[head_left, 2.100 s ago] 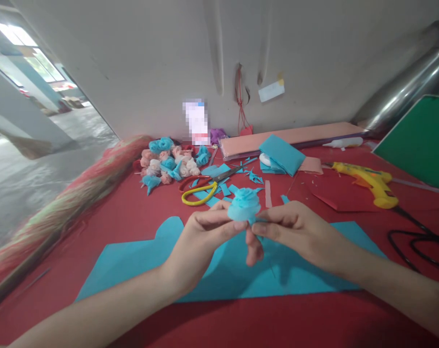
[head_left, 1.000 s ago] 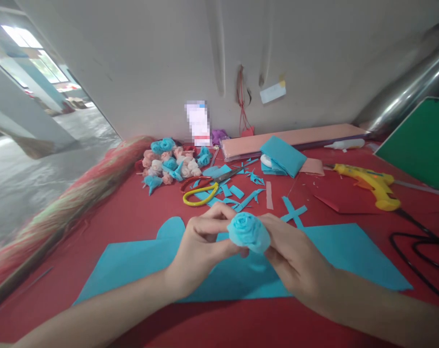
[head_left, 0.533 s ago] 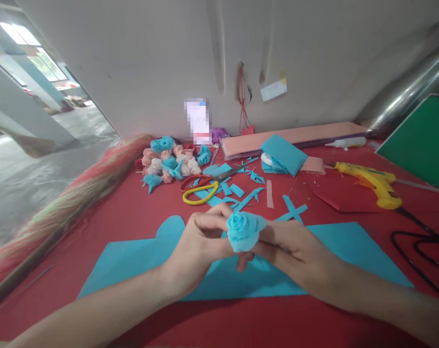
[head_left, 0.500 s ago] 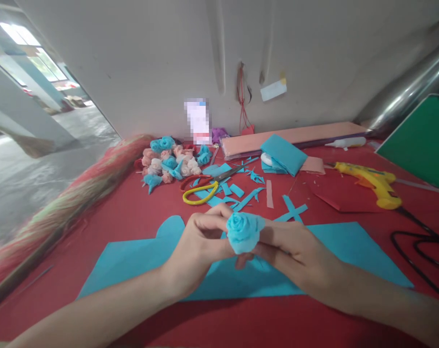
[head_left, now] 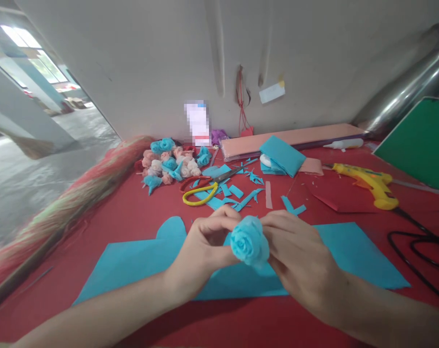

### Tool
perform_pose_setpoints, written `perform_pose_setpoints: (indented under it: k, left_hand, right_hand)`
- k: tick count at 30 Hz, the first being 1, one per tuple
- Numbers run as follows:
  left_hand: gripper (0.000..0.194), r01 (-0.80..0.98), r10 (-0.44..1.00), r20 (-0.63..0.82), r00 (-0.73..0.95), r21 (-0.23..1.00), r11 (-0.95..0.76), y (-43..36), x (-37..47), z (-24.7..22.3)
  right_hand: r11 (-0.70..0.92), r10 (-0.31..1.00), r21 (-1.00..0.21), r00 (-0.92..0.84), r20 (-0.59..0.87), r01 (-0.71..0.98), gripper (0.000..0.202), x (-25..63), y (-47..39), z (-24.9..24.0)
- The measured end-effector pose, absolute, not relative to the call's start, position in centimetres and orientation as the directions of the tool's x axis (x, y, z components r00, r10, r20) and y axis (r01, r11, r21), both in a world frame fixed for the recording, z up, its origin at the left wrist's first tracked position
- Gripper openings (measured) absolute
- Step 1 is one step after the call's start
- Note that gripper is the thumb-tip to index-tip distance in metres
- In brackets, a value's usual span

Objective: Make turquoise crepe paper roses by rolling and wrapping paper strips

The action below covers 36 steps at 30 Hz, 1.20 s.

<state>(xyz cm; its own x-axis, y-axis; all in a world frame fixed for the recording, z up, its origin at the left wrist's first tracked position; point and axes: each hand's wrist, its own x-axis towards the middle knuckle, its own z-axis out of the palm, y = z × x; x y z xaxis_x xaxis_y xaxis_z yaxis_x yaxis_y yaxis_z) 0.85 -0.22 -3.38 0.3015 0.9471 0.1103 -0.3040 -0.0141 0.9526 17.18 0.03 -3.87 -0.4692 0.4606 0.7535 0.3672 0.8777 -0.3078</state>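
A blue crepe-paper rose (head_left: 249, 241) is held between both hands above a large blue paper sheet (head_left: 132, 263). My left hand (head_left: 201, 246) is closed on the rose's left side, with thumb and index finger at its edge. My right hand (head_left: 302, 256) is closed on the right side, its fingers bent behind the petals. The rose hides several fingertips and its own base. Its spiral centre faces up toward the camera.
Scissors (head_left: 201, 191) lie amid blue scraps beyond the hands. Finished paper roses (head_left: 168, 162) are piled at the back left. A yellow glue gun (head_left: 372, 181) with a black cord (head_left: 415, 234) lies right, near folded blue paper (head_left: 283, 154).
The rose has shifted slightly right and down and turned, with its centre lower. My right hand has rotated, and its fingers have moved up and more behind the rose.
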Motion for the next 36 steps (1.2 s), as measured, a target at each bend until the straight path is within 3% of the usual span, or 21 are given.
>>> perform_pose_setpoints:
  k: [5,8,12,17,28,36]
  left_hand:
    - [0.018,-0.299,0.931,0.115,0.347,0.954,-0.006,0.7,0.3,-3.1]
    - [0.022,-0.253,0.915,0.092,0.393,0.967,0.012,1.5,-0.5,-2.1]
    - [0.021,-0.146,0.839,0.062,0.54,0.989,0.021,2.2,-1.8,0.0]
    - [0.01,0.069,0.704,0.017,0.71,0.993,-0.094,1.8,-2.7,2.1]
    - [0.001,0.161,0.723,-0.049,0.69,0.983,-0.087,1.0,-2.6,2.2]
    - [0.007,0.164,0.766,-0.083,0.637,0.986,-0.029,0.5,-2.2,2.0]
  right_hand:
    - [0.903,0.423,-0.298,-0.52,0.742,0.309,0.023,17.8,1.3,-3.7]
    - [0.945,0.323,-0.208,-0.602,0.73,0.254,0.023,18.3,2.1,-3.2]
    - [0.97,0.202,-0.046,-0.692,0.693,0.238,0.027,18.5,2.5,-2.8]
    - [0.975,0.175,-0.014,-0.726,0.665,0.223,0.034,18.2,2.4,-3.0]
    - [0.981,0.172,-0.039,-0.752,0.637,0.191,0.033,18.2,2.3,-3.2]
    - [0.964,0.144,0.092,-0.775,0.615,0.251,0.036,18.3,2.3,-3.2]
